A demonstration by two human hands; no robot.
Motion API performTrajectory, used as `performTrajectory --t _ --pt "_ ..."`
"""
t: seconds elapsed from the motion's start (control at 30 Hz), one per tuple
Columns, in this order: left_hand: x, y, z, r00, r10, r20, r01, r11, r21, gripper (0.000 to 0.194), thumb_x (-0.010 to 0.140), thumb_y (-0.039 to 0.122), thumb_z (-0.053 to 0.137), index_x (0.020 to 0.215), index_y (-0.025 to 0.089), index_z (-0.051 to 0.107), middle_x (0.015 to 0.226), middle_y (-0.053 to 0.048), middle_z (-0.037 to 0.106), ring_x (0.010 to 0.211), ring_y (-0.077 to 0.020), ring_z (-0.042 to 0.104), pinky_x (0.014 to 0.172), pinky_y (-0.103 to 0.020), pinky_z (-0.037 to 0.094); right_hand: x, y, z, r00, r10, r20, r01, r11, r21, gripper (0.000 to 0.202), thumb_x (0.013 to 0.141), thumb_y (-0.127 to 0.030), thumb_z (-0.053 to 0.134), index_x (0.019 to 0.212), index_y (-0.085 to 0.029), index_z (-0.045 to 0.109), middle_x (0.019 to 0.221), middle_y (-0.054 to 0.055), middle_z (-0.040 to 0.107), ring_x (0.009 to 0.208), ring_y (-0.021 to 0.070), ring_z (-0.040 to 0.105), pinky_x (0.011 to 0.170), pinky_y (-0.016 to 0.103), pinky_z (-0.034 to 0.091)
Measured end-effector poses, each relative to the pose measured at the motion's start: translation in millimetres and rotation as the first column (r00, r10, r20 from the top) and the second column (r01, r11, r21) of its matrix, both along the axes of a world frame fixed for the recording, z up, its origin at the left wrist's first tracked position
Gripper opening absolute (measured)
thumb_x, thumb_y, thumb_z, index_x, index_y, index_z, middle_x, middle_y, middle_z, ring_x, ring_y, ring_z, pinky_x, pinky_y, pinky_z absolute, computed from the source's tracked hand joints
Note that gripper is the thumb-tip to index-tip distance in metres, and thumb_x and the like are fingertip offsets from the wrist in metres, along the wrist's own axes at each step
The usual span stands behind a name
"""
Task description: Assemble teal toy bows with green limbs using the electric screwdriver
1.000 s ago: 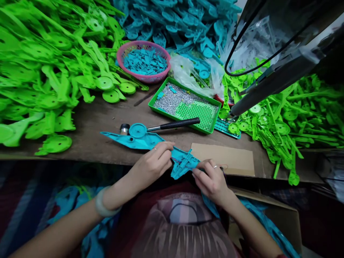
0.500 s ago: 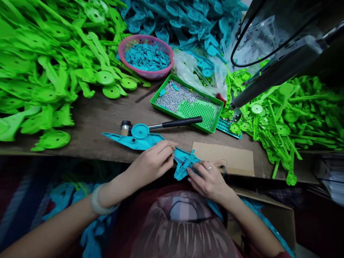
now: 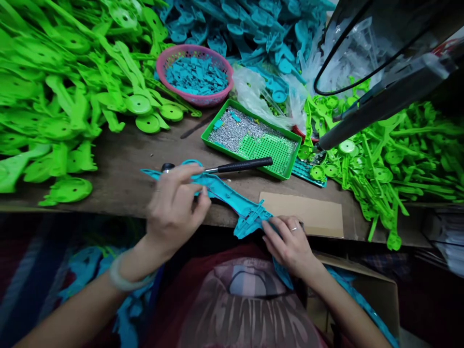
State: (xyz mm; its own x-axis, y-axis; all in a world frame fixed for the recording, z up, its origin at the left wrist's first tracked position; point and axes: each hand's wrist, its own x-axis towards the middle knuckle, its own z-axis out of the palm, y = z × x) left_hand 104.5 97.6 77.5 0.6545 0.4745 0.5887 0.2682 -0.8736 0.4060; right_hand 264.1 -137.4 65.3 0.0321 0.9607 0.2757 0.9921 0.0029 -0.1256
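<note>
A long blue plastic part (image 3: pixel 228 192) lies slantwise at the table's front edge, hollow side up, with ribs at its right end. My right hand (image 3: pixel 290 241), a ring on one finger, grips that ribbed end. Over the part's left portion, my left hand (image 3: pixel 177 208) has its fingers curled toward the thumb; whatever they pinch is too small or hidden to make out. A thin dark wire seems to run along the part's lower edge. Behind the part rests a hammer (image 3: pixel 246 165) with a black handle, its head partly covered by my left hand.
A green tray (image 3: pixel 250 158) of small metal screws stands behind the hammer, near a pink basket (image 3: pixel 230 82) of small blue pieces. Green plastic parts (image 3: pixel 65 116) pile up left and right (image 3: pixel 380 145). Cardboard (image 3: pixel 304 212) lies at front right; a dark tool arm (image 3: pixel 377 111) slants above.
My left hand has moved left along the blue part, from its middle to its left portion. My right hand has shifted slightly right, still at the ribbed end.
</note>
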Motion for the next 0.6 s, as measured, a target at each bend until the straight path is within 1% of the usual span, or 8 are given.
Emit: performTrajectory --t 0.03,0.1,0.13,0.2,0.27,0.33,0.47,0.6 --pt "-4.7 8.2 4.8 0.998 0.061 -0.018 -0.06 0.995 0.086 0.013 0.089 0.01 0.062 0.095 0.018 0.054 0.124 -0.014 0.066 0.125 -0.0289 0.06 0.104 -0.049 0.05 1.1 -2.6 -0.2 1.0 -0.024 0.01 0.024 1.0 -0.018 0.029 0.095 -0.022 0.059 0.119 -0.008 0.066 0.108 0.017 0.068 0.099 0.027 0.057 0.083 0.041 0.055" --pt "-14.0 28.9 13.5 0.969 0.247 -0.001 -0.244 0.96 0.135 0.008 0.09 0.014 0.063 0.095 0.015 0.056 0.121 -0.014 0.069 0.121 -0.0283 0.062 0.103 -0.049 0.05 3.9 -8.3 -2.5 0.999 -0.037 0.022 0.039 0.998 -0.051 0.03 0.095 -0.023 0.058 0.121 -0.009 0.065 0.11 0.018 0.067 0.1 0.0278 0.058 0.081 0.042 0.057" --pt "-18.4 40.0 16.6 0.937 0.347 0.028 -0.348 0.932 0.096 0.006 0.091 0.016 0.062 0.094 0.014 0.057 0.118 -0.012 0.071 0.117 -0.0269 0.064 0.101 -0.048 0.051 5.4 -11.3 -4.4 0.999 -0.023 0.031 0.025 0.998 -0.061 0.031 0.095 -0.021 0.057 0.123 -0.01 0.065 0.112 0.019 0.067 0.101 0.0279 0.058 0.081 0.042 0.058" --pt "-26.0 59.4 19.6 0.871 0.484 0.089 -0.475 0.874 -0.1 0.008 0.092 0.022 0.061 0.091 0.014 0.061 0.11 -0.008 0.073 0.109 -0.0238 0.067 0.097 -0.045 0.053 8.5 -16.8 -8.7 0.997 0.034 0.066 -0.029 0.997 -0.069 0.035 0.095 -0.015 0.053 0.129 -0.012 0.062 0.117 0.02 0.065 0.102 0.0281 0.06 0.08 0.042 0.059" --pt "-32.0 70.8 19.2 0.85 0.515 0.109 -0.46 0.827 -0.321 0.011 0.091 0.025 0.062 0.092 0.014 0.064 0.105 -0.007 0.074 0.103 -0.0219 0.067 0.096 -0.042 0.053 12.4 -21.7 -11.5 0.994 0.081 0.074 -0.076 0.995 -0.066 0.042 0.093 -0.008 0.049 0.134 -0.015 0.058 0.123 0.02 0.061 0.105 0.0279 0.061 0.083 0.042 0.06" --pt "-36.7 72.6 17.5 0.863 0.492 0.112 -0.392 0.794 -0.465 0.014 0.09 0.028 0.064 0.094 0.015 0.065 0.104 -0.007 0.074 0.099 -0.0202 0.068 0.096 -0.042 0.053 18.4 -26.3 -10.6 0.997 0.071 0.035 -0.07 0.997 -0.029 0.047 0.092 -0.004 0.049 0.138 -0.016 0.053 0.126 0.02 0.057 0.109 0.0271 0.063 0.087 0.039 0.061" --pt "-46.0 59.7 13.8 0.89 0.429 0.152 -0.22 0.698 -0.682 0.013 0.091 0.029 0.061 0.093 0.016 0.063 0.101 -0.006 0.075 0.086 -0.0175 0.071 0.081 -0.037 0.058 43.8 -36.3 1.2 0.996 -0.018 -0.088 0.018 1.0 -0.003 0.055 0.094 -0.009 0.049 0.147 -0.022 0.039 0.125 0.017 0.055 0.11 0.0255 0.066 0.085 0.035 0.063" --pt "-53.9 42.3 4.7 0.877 0.434 0.207 -0.118 0.61 -0.783 0.008 0.088 0.026 0.065 0.087 0.018 0.064 0.095 -0.003 0.073 0.075 -0.0123 0.064 0.065 -0.024 0.052 84.6 -43.9 16.7 0.987 -0.052 -0.155 0.032 0.992 -0.125 0.04 0.097 -0.014 0.047 0.135 -0.022 0.05 0.117 0.015 0.063 0.104 0.0246 0.07 0.083 0.035 0.063"
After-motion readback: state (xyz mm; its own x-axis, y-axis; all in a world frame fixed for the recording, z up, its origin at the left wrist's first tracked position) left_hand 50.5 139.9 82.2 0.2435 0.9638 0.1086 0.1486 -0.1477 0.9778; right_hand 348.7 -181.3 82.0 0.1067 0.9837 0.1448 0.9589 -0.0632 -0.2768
